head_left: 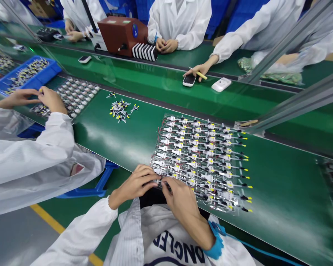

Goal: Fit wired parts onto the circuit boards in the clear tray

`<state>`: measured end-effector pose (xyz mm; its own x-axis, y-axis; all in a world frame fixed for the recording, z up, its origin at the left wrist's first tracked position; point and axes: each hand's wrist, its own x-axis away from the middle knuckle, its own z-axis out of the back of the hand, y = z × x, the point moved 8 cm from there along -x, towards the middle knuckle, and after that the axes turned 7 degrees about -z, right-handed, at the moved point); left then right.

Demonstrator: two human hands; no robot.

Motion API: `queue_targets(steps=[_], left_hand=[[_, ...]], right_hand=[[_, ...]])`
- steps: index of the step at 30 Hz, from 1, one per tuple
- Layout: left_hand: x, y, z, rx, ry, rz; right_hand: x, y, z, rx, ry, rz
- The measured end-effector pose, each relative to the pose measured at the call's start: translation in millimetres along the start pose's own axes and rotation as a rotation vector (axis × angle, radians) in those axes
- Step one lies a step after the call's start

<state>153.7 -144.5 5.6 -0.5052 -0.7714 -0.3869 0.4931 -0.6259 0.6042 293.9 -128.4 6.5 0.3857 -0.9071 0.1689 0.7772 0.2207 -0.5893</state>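
My left hand (137, 183) and my right hand (180, 197) meet at the near edge of the green table, fingers pinched together on a small wired part (158, 181) between them. Just beyond them lies a clear sheet (202, 159) carrying several rows of small white connectors with red and black wires and yellow-tipped ends. The part I hold is at the sheet's near-left corner.
A loose pile of the same wired parts (120, 109) lies further left. A co-worker's hands (41, 98) work at a tray of parts (74, 94) beside a blue bin (27, 74). Across the belt are people in white coats, a brown machine (122, 34), two white devices (220, 84).
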Motion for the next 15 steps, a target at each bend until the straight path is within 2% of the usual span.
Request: queue_targets(steps=[15], left_hand=[[-0.8, 1.1, -0.1, -0.014, -0.011, -0.021]], right_hand=[[-1.2, 0.4, -1.3, -0.025, 0.067, 0.058]])
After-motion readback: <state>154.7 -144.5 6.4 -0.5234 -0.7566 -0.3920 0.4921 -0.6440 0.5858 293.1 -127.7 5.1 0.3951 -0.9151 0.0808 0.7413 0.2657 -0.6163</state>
